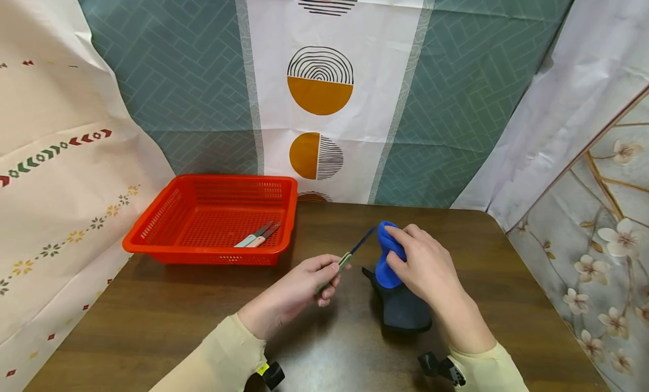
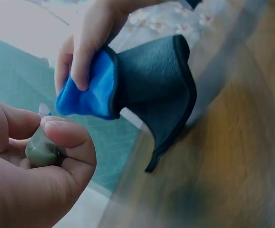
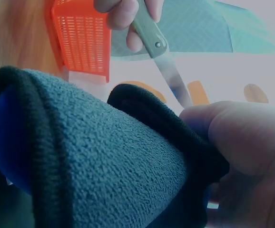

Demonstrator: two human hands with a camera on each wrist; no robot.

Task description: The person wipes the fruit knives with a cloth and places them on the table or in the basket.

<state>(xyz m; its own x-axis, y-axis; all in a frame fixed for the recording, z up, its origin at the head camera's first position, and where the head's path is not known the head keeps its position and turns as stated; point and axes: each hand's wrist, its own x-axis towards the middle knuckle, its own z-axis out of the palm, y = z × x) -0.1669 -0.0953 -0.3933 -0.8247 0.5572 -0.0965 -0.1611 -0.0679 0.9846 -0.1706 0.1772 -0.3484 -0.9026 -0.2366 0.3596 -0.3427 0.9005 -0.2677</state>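
Observation:
My left hand grips a small knife by its green handle, the blade slanting up and to the right. In the right wrist view the knife shows a rivet near the blade, and its tip ends right at my right thumb. My right hand holds a bunched cloth, blue on one face and dark grey with black edging on the other. The cloth's grey part flares downward below the fingers. The blade's end sits at the blue fold by the right fingertips.
At the back left stands a red plastic basket with two small knives inside, one pale blue, one pinkish. The brown wooden table is bounded by patterned cloth hangings behind and at both sides.

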